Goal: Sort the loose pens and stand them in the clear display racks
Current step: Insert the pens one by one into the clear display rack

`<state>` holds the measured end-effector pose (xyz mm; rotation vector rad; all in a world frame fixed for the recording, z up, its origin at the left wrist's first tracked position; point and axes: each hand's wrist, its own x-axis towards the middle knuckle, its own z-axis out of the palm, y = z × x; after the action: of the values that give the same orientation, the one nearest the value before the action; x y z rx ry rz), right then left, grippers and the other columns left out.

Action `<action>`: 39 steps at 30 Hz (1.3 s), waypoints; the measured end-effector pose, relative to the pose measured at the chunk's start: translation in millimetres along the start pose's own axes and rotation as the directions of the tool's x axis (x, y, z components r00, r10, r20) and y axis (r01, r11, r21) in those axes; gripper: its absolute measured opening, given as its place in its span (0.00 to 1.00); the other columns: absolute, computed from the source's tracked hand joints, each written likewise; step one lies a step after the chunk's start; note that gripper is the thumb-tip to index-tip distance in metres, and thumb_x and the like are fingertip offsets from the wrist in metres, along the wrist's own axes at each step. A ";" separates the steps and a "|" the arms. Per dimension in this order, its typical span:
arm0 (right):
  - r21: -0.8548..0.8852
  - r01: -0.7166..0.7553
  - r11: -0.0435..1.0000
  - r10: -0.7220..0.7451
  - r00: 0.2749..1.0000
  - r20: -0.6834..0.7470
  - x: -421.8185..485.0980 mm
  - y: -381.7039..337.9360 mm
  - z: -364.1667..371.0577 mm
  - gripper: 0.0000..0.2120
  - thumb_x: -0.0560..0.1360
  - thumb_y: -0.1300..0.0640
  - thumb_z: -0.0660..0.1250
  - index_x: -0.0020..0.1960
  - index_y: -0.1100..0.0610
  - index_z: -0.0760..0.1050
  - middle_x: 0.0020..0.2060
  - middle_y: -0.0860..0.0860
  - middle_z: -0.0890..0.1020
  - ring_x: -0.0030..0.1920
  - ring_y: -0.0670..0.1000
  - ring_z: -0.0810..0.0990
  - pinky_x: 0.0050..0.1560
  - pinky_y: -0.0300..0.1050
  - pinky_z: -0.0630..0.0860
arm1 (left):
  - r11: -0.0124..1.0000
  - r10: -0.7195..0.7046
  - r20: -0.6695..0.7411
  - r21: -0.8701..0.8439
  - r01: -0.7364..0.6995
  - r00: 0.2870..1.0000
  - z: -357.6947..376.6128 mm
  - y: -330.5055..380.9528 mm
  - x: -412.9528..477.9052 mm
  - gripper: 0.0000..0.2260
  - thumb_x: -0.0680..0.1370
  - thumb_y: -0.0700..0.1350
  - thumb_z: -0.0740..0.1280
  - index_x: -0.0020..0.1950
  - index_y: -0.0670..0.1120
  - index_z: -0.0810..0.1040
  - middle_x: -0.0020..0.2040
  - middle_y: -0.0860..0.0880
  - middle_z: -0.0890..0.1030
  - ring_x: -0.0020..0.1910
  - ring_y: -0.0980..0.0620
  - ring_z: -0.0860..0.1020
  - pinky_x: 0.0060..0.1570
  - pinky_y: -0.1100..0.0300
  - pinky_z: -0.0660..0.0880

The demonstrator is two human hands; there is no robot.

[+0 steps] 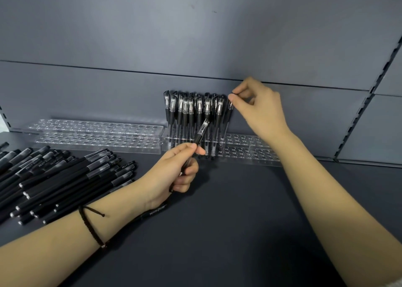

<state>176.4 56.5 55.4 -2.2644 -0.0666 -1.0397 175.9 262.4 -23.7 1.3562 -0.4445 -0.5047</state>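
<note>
At least two clear racks point(97, 134) are sitting far back; about a dozen standing pens point(191, 112) are filling one; over twenty loose pens point(54, 178) are lying near left.

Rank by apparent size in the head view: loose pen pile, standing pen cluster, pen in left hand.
1. loose pen pile
2. standing pen cluster
3. held pen, in the left hand
Pile is nearer the camera, so its real lead is unsure.

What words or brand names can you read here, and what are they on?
Pen by the left wrist: white print, seems to start "TE", rest too blurred.
Loose pens: same white print, too blurred to read.
Racked pens and racks: no text visible.
</note>
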 end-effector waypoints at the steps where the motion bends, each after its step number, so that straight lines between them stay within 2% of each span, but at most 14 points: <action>1: -0.038 -0.003 0.999 0.002 1.000 -0.011 0.6 -2.0 -0.9 0.06 0.76 0.50 0.68 0.46 0.52 0.78 0.38 0.43 0.81 0.35 0.43 0.74 0.41 0.44 0.74 | 1.000 0.013 0.010 -0.001 -0.013 1.000 -0.3 0.1 -0.2 0.10 0.84 0.49 0.56 0.52 0.46 0.74 0.28 0.51 0.64 0.22 0.57 0.56 0.22 0.67 0.53; 7: -0.054 -0.048 0.997 0.055 0.990 0.128 -0.4 -1.6 3.7 0.05 0.76 0.49 0.67 0.49 0.47 0.82 0.43 0.41 0.82 0.46 0.41 0.78 0.50 0.41 0.75 | 0.998 0.058 0.044 0.024 -0.059 0.997 -0.1 0.4 -2.0 0.10 0.83 0.50 0.57 0.51 0.48 0.75 0.29 0.50 0.65 0.23 0.56 0.57 0.22 0.66 0.55; 10: 0.091 -0.083 0.992 0.072 0.990 0.119 -2.1 -5.4 6.3 0.06 0.75 0.48 0.69 0.47 0.49 0.82 0.38 0.41 0.82 0.38 0.35 0.76 0.42 0.27 0.70 | 0.997 0.073 0.052 0.024 -0.074 0.996 0.5 1.0 -2.9 0.10 0.83 0.50 0.57 0.52 0.47 0.75 0.29 0.51 0.66 0.24 0.56 0.57 0.23 0.65 0.55; 12: 0.175 -0.111 0.978 0.085 0.985 0.149 -2.6 -14.2 4.9 0.08 0.75 0.46 0.70 0.43 0.50 0.81 0.36 0.44 0.83 0.34 0.37 0.76 0.39 0.30 0.71 | 0.996 0.086 0.057 0.010 -0.086 0.995 0.9 1.7 -3.3 0.10 0.83 0.50 0.56 0.52 0.48 0.75 0.29 0.51 0.67 0.24 0.56 0.58 0.23 0.65 0.56; 16: 0.292 -0.242 0.925 0.073 0.870 0.488 -12.4 -35.0 5.4 0.06 0.75 0.50 0.71 0.48 0.52 0.80 0.36 0.49 0.85 0.27 0.43 0.73 0.25 0.34 0.67 | 0.994 0.111 0.061 -0.007 -0.110 0.992 2.7 2.1 -5.4 0.10 0.83 0.51 0.56 0.51 0.49 0.74 0.30 0.50 0.67 0.25 0.56 0.58 0.24 0.64 0.57; 20: 0.384 -0.374 0.844 0.141 0.846 0.515 -19.2 -38.1 17.7 0.05 0.75 0.60 0.71 0.50 0.54 0.78 0.38 0.50 0.84 0.28 0.44 0.76 0.23 0.36 0.68 | 0.992 0.129 0.012 -0.008 -0.129 0.992 7.4 2.7 -6.9 0.10 0.84 0.49 0.55 0.53 0.47 0.74 0.31 0.48 0.73 0.26 0.54 0.66 0.26 0.62 0.65; 22: 0.426 -0.379 0.822 0.144 0.861 0.487 -15.6 -35.8 16.3 0.05 0.76 0.62 0.69 0.52 0.57 0.77 0.40 0.51 0.84 0.27 0.45 0.77 0.23 0.36 0.68 | 0.976 0.163 -0.073 0.158 -0.150 0.984 7.4 0.0 -5.2 0.09 0.84 0.48 0.56 0.52 0.48 0.76 0.35 0.50 0.79 0.31 0.53 0.75 0.32 0.60 0.71; 24: 0.516 -0.327 0.792 0.157 0.926 0.344 -7.1 -31.9 7.6 0.05 0.77 0.65 0.67 0.52 0.58 0.76 0.41 0.52 0.84 0.25 0.44 0.75 0.21 0.36 0.65 | 0.819 0.269 -0.107 0.549 -0.169 0.957 3.5 -4.8 -5.4 0.05 0.82 0.48 0.61 0.53 0.52 0.76 0.41 0.55 0.82 0.39 0.56 0.79 0.41 0.57 0.74; 26: 0.563 -0.226 0.795 0.181 0.974 0.136 2.0 -26.2 -5.3 0.05 0.78 0.66 0.66 0.50 0.57 0.75 0.39 0.51 0.83 0.24 0.42 0.72 0.22 0.35 0.65 | 0.379 0.359 0.016 0.911 -0.162 0.933 -0.9 -14.7 -6.7 0.10 0.80 0.54 0.62 0.59 0.54 0.75 0.52 0.57 0.81 0.51 0.56 0.78 0.53 0.55 0.74; 28: 0.482 -0.123 0.867 0.156 0.987 -0.029 6.7 -17.8 -14.0 0.08 0.77 0.65 0.67 0.47 0.52 0.75 0.39 0.49 0.81 0.28 0.41 0.74 0.27 0.34 0.69 | -0.059 0.409 0.177 0.984 -0.167 0.895 -1.5 -21.6 -10.2 0.18 0.78 0.59 0.55 0.59 0.53 0.77 0.55 0.55 0.81 0.55 0.52 0.78 0.54 0.54 0.74; 29: 0.418 -0.083 0.905 0.124 0.990 -0.074 7.6 -13.0 -15.0 0.09 0.77 0.64 0.67 0.46 0.50 0.74 0.39 0.48 0.81 0.31 0.40 0.76 0.32 0.35 0.72 | -0.158 0.396 0.227 0.971 -0.178 0.890 -1.2 -23.5 -10.6 0.21 0.76 0.61 0.53 0.57 0.52 0.79 0.53 0.54 0.82 0.53 0.50 0.79 0.50 0.53 0.75; 33: 0.298 -0.021 0.954 0.051 0.994 -0.094 7.3 -4.1 -7.9 0.12 0.76 0.60 0.69 0.44 0.43 0.73 0.40 0.46 0.82 0.39 0.45 0.79 0.42 0.46 0.76 | -0.214 0.324 0.225 0.964 -0.160 0.919 -0.4 -24.6 -9.4 0.29 0.75 0.64 0.46 0.60 0.52 0.79 0.57 0.52 0.82 0.55 0.48 0.79 0.52 0.51 0.76; 36: 0.289 -0.027 0.957 0.049 0.997 -0.068 6.2 -4.0 -3.6 0.11 0.76 0.60 0.69 0.44 0.44 0.73 0.38 0.44 0.81 0.37 0.46 0.77 0.42 0.46 0.77 | -0.237 0.246 0.187 0.963 -0.128 0.951 0.3 -22.4 -10.9 0.37 0.71 0.66 0.35 0.69 0.55 0.70 0.67 0.54 0.74 0.65 0.50 0.72 0.60 0.53 0.69; 39: 0.170 -0.049 0.984 0.045 0.999 0.025 2.8 -0.5 2.4 0.07 0.76 0.58 0.69 0.46 0.47 0.75 0.40 0.43 0.80 0.40 0.44 0.78 0.47 0.46 0.79 | -0.258 0.249 0.190 0.958 -0.124 0.950 2.6 -20.8 -10.9 0.37 0.71 0.66 0.35 0.68 0.54 0.71 0.67 0.54 0.74 0.65 0.50 0.72 0.59 0.52 0.69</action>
<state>179.7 57.6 56.5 -2.1121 -0.1064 -0.9491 163.7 263.8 -44.0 2.8722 -1.1444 0.4824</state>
